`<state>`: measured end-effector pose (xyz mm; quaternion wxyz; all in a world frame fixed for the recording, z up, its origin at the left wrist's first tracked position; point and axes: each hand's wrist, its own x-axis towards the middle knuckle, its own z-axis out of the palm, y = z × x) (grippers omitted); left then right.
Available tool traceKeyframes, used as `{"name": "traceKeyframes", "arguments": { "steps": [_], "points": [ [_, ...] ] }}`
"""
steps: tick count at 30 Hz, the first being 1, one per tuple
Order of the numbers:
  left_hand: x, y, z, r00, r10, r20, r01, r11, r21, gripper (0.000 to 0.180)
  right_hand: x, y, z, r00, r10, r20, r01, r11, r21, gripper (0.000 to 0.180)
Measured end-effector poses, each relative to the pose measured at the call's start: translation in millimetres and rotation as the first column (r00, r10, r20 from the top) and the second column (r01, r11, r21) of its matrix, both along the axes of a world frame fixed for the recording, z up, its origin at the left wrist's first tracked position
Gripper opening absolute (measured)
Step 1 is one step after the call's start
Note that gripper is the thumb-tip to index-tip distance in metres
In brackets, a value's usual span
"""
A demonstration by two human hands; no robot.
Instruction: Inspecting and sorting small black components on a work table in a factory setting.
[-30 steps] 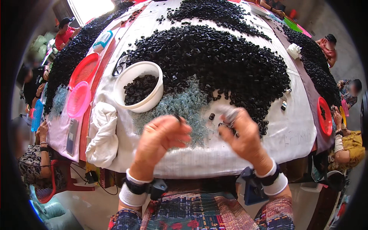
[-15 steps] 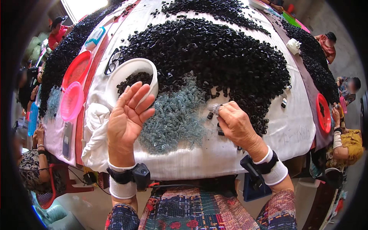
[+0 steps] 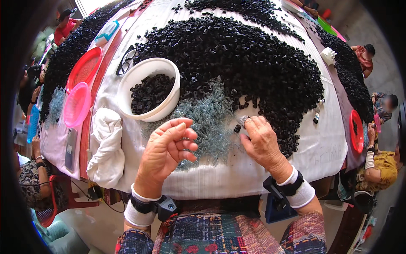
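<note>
My left hand (image 3: 167, 148) is over the near edge of a heap of small clear bluish coil-like pieces (image 3: 207, 114). Its palm faces right and its fingers curl loosely, slightly apart, with nothing visible in them. My right hand (image 3: 264, 142) is low over the cloth right of that heap, its fingers bent downward and partly hidden. Something grey and crinkled (image 3: 242, 120) shows at its fingertips; whether it is a finger wrap or a held piece is unclear. A small black plastic part (image 3: 237, 128) lies just below it. Beyond my left hand, a white bowl (image 3: 165, 106) holds similar black parts.
A large pile of black parts (image 3: 228, 51) spreads across the white-covered table. To the left are a bunched white cloth (image 3: 105, 148), glasses (image 3: 126, 61), a phone (image 3: 71, 148), a pink basket (image 3: 77, 105) and a red basket (image 3: 84, 67). Other people sit along both sides.
My left hand has come away from the bowl, down and right toward me, and its spread fingers have curled. My right hand has barely moved. The view has shifted slightly.
</note>
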<state>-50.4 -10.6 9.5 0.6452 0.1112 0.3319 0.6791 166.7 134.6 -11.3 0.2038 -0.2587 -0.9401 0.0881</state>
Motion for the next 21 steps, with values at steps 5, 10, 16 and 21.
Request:
{"name": "traceKeyframes", "arguments": {
  "steps": [5,10,16,21],
  "points": [
    [13.1,1.9,-1.9,0.997,-0.072,-0.021,0.071,0.997,-0.044,0.023,-7.0,10.8,-3.9,0.987,0.158,-0.032,-0.157,0.987,0.026,0.026],
    [26.8,1.5,-6.4,0.992,-0.118,-0.043,0.116,0.991,-0.065,0.022,-1.6,11.2,-6.6,0.99,0.064,-0.123,-0.082,0.986,-0.144,0.029],
    [54.6,11.6,-9.0,0.977,-0.07,-0.202,0.054,0.995,-0.08,0.022,-8.8,-33.2,29.8,0.931,0.059,-0.359,-0.17,0.943,-0.287,0.051],
    [60.6,13.6,-8.3,0.983,0.016,-0.185,-0.016,1.0,0.002,0.021,-9.5,-43.4,40.9,0.895,0.126,-0.427,-0.23,0.952,-0.201,0.056]
  ]
}}
